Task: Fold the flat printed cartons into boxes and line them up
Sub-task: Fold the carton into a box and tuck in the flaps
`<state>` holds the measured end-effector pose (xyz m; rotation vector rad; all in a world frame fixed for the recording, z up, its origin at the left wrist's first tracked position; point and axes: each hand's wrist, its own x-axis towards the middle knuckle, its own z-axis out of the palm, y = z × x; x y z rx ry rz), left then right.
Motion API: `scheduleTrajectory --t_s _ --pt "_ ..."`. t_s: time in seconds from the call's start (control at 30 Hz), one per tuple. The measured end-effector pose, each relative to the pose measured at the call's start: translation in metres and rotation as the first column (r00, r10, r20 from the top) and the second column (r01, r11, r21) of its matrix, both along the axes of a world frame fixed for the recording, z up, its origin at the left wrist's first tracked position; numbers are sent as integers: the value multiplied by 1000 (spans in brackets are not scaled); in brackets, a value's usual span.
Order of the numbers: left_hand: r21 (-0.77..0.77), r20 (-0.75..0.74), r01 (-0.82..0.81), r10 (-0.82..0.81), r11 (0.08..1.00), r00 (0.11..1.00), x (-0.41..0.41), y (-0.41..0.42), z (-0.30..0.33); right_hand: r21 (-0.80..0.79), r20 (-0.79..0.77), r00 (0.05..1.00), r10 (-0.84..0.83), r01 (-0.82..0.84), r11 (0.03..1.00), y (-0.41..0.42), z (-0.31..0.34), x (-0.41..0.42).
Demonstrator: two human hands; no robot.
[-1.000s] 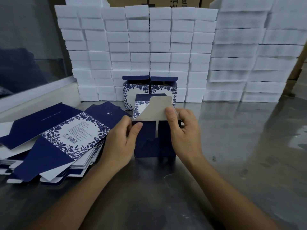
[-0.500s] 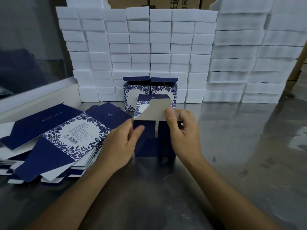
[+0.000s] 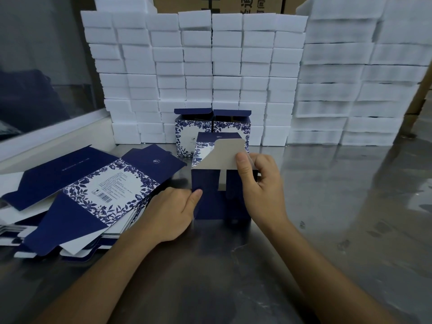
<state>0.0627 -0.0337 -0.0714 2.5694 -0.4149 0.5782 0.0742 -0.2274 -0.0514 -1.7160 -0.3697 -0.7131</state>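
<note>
**while one carton is half folded, two boxes stand at the back**

as we look down from the head camera, we have a half-formed carton (image 3: 217,195) standing upright on the steel table (image 3: 339,206), just in front of us. our right hand (image 3: 261,185) pinches its grey-backed top flap (image 3: 224,155), thumb on the near face, fingers curled behind; the flap stands tilted up. our left hand (image 3: 170,211) rests at the carton's left side, thumb tip touching the dark blue front panel near its left edge; whether the other fingers grip anything we cannot tell, they look loosely curled against the table.

left of the carton lies the stack of flat cartons (image 3: 81,197), fanned out, top one showing floral print and a barcode. behind the carton, two finished boxes (image 3: 211,127) stand side by side, touching, lids partly raised, right against the wall of white foam blocks (image 3: 198,66). more foam blocks (image 3: 350,90) are stacked at the right. brown shipping cartons (image 3: 233,3) show above the foam.
</note>
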Motion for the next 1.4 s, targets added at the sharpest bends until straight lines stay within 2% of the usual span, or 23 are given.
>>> scheduleTrajectory --t_s 0.1,0.3,0.47,0.53,0.6,0.67,0.73,0.8,0.87,0.93,1.03,1.17,1.27,1.4 --pt "25 -51 -3 4 1000 999 -1 0 1 6 -4 1000 -4 4 1000 -1 0 0" --pt "242 -150 -14 52 970 987 1 -3 0 3 9 1000 -10 10 1000 -2 -2 2" --pt "237 -157 -11 50 971 986 4 1 -3 41 28 999 23 -24 999 -2 -1 0" --pt "176 -167 25 5 984 986 5 3 -4 88 25 997 68 -69 994 -3 -1 0" --pt "53 -153 47 -38 997 988 4 3 -6 160 -6 992 127 -125 979 -4 0 1" --pt "-142 -92 61 -74 988 993 2 2 -7 190 -32 986 166 -157 969 -6 0 0" --pt "-352 18 95 -94 931 995 -1 -2 -6 185 -44 981 188 -177 967 -6 -1 0" --pt "-498 119 129 -80 858 990 -4 -7 -3 155 -41 984 175 -167 974 -6 -3 2" --pt "-553 223 143 -20 821 975 -6 -12 0 109 -24 990 136 -132 985 -6 -5 4" --pt "-516 314 127 49 847 948 -7 -17 4 53 -8 995 97 -97 994 -3 -6 5" --pt "-381 398 83 83 921 914 -7 -24 8 -58 50 999 22 -19 998 1 -9 3" --pt "-357 455 64 114 932 883 -8 -29 8 -305 260 951 -170 248 920 9 -11 -4" --pt "-371 478 48 147 927 866 -10 -30 10 -425 252 949 -191 285 859 20 -10 -12" --pt "-347 478 10 168 938 862 -11 -34 11 -459 223 945 -240 319 829 28 -8 -16"
